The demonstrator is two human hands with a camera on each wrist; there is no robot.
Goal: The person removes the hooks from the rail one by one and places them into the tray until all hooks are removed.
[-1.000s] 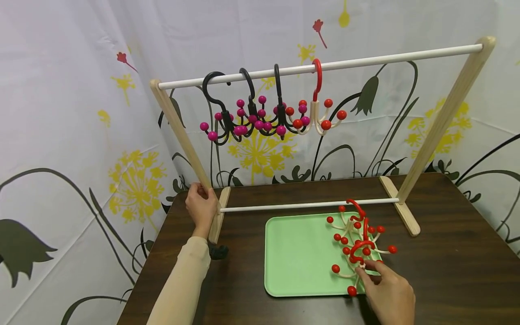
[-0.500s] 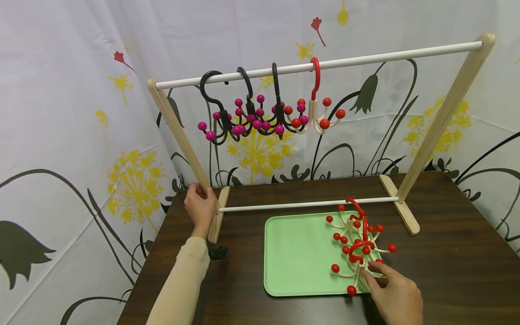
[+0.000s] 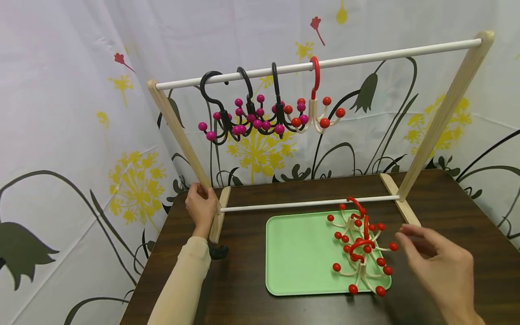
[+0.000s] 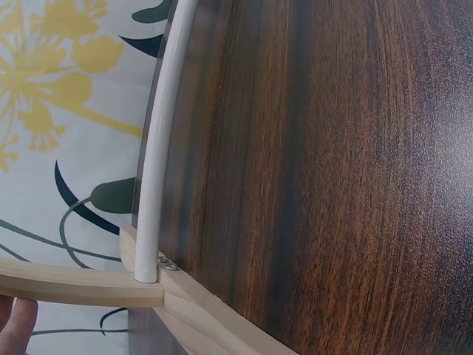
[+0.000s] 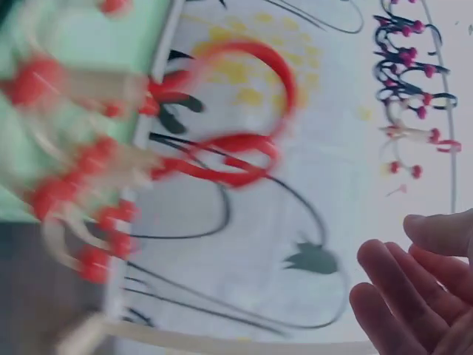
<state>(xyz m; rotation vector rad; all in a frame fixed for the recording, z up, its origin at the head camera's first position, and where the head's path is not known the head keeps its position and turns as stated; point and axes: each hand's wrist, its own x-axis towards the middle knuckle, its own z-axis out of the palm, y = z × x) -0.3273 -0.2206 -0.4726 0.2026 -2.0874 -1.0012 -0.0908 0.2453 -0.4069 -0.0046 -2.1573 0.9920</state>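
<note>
Hangers [image 3: 361, 243], three with red hooks, crowded on right part of green tray [image 3: 300, 253]. Your right hand [image 3: 440, 266] has moved off front one to tray's right: thumb and fingers apart, nothing held; by judgement, that hanger now let go, handling at tray paused. Your left hand [image 3: 201, 206] grips left rack post [image 3: 179, 135]. Rail [image 3: 406, 52] above bears three black hangers [image 3: 250, 108], one red-hooked hanger [image 3: 316, 81].

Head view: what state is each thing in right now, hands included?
Rack: standing on the table
Tray: lying flat on the table
Black hooks: three, hanging from the top bar
Red hook: hanging, right of them
Other red hooks: bunched at the tray's right side
Left hand: holding the left post
Right hand: holding nothing, right of the tray
</note>
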